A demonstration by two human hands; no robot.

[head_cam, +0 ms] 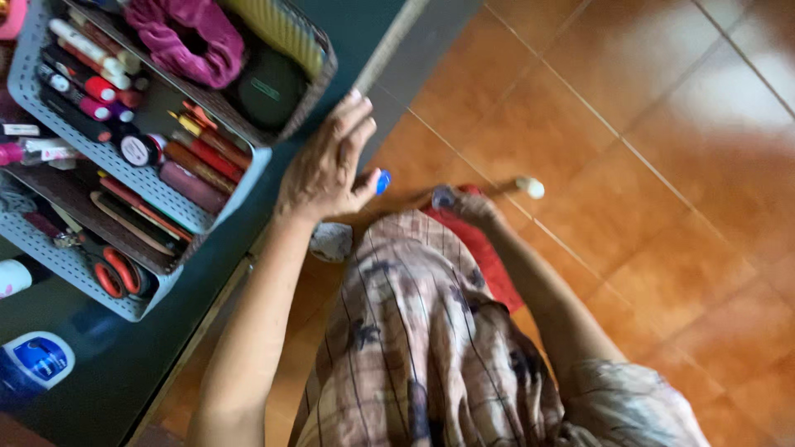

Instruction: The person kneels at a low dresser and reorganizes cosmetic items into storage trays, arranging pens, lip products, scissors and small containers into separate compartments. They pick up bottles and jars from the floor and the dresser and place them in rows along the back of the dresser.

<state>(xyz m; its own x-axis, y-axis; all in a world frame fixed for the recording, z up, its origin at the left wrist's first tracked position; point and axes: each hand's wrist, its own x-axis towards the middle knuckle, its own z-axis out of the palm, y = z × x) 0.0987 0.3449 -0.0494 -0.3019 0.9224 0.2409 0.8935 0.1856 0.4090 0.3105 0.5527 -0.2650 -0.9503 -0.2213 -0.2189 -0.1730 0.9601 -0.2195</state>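
Left hand (pixel 325 165): lying open, bracing on table (pixel 248 215) edge, blue cap (pixel 383 181) beside its thumb. Right hand (pixel 468 203): reaching floorward, grip indiscernible; white object (pixel 530 187) lying near.

Small blue cap or lid (pixel 383 181): round, bright blue, glossy. Sits just past the table's edge, above the orange tile floor, touching the thumb side of a spread, flat hand; only part of it shows.

Small whitish object (pixel 530 187): rounded, pale cream, apparently on the end of a thin stick, though motion blur leaves this unsure. It stands out over the floor tiles, well apart from the blue cap, beyond a closed fist.
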